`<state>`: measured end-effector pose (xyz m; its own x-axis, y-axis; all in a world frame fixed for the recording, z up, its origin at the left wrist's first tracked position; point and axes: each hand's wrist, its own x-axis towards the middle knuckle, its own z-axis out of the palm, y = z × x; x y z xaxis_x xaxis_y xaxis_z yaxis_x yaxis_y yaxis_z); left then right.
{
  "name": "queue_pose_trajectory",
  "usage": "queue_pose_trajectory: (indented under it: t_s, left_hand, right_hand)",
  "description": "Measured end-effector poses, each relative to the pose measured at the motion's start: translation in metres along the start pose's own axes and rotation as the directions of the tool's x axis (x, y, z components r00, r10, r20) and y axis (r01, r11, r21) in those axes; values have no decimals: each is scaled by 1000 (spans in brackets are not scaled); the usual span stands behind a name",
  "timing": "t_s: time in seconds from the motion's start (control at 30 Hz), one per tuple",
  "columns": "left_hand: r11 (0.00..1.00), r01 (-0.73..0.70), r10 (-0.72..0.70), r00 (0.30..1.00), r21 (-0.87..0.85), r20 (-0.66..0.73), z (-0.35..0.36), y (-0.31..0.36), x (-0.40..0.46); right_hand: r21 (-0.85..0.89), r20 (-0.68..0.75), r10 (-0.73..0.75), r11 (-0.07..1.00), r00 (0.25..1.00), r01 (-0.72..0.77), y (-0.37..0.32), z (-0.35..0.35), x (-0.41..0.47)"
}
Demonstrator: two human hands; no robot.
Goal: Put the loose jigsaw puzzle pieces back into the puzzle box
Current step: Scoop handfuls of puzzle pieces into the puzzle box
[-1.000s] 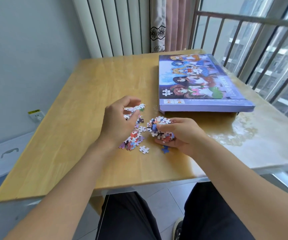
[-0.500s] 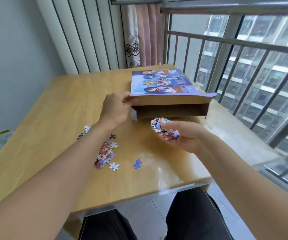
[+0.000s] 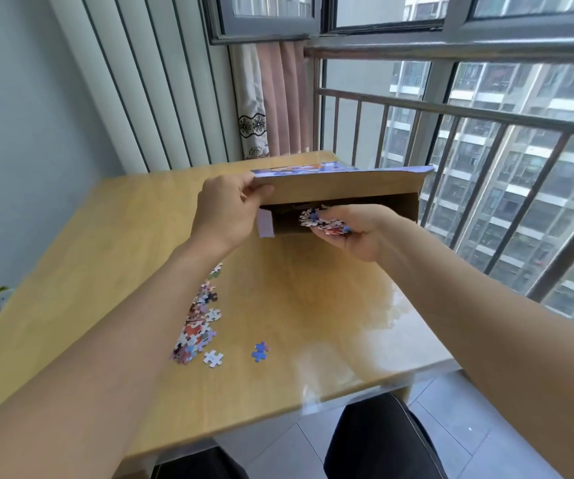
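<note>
The puzzle box (image 3: 344, 186) lies at the far side of the table, its near end flap lifted so the brown inside shows. My left hand (image 3: 225, 210) grips the left corner of that raised flap. My right hand (image 3: 354, 233) is cupped palm-up around a handful of puzzle pieces (image 3: 320, 219), right at the box's open mouth. A loose pile of pieces (image 3: 197, 326) stays on the table beside my left forearm, with a white piece (image 3: 213, 358) and a blue piece (image 3: 260, 351) lying apart from it.
The wooden table (image 3: 313, 305) has a glossy top and ends close to my knees. A metal railing (image 3: 485, 160) and window run along the right. Vertical wall panels and a pink curtain (image 3: 278, 98) stand behind the table.
The view tilted up. My left hand lifted the box flap higher, and my right hand carried its handful of pieces up to the box opening.
</note>
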<state>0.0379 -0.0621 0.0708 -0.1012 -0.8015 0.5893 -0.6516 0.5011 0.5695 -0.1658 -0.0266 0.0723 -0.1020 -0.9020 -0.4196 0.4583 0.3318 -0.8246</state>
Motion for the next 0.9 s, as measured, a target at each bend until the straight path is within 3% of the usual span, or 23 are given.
queue_pose_trajectory:
  t_s: [0.3,0.4,0.5,0.57,0.63,0.73,0.8,0.9]
  left_hand:
    - [999,-33,33,999,-16,5,-4,8,-2]
    - [999,-51,51,999,-12,-16,-9,8,2]
    - [998,-68,67,997,-19,-43,-15,7,6]
    - [997,-78,77,995,-18,-65,-18,7,7]
    - [996,-85,84,992,-14,-93,-17,7,7]
    - [996,-84,82,987,-10,-138,-15,10,9]
    - [996,-90,88,981,-4,-171,-14,14,10]
    - [996,-85,76,977,-39,-198,-17,19,14]
  right_hand:
    - [115,-156,-97,987,983,115,-10,20,15]
    - [-160,-120,-158,977,980,138,-11,14,15]
    - [-477,-76,-289,851,954,220,-12,2,17]
    - [-724,49,-391,620,919,302,-14,-7,16]
    - [-874,253,-458,269,852,404,-17,-17,13]
    - [-856,499,-423,-104,757,506,-21,-24,7]
    - [-819,572,-452,-357,685,448,-19,-24,6]
    - [-723,686,-518,-568,511,393,-21,-19,2]
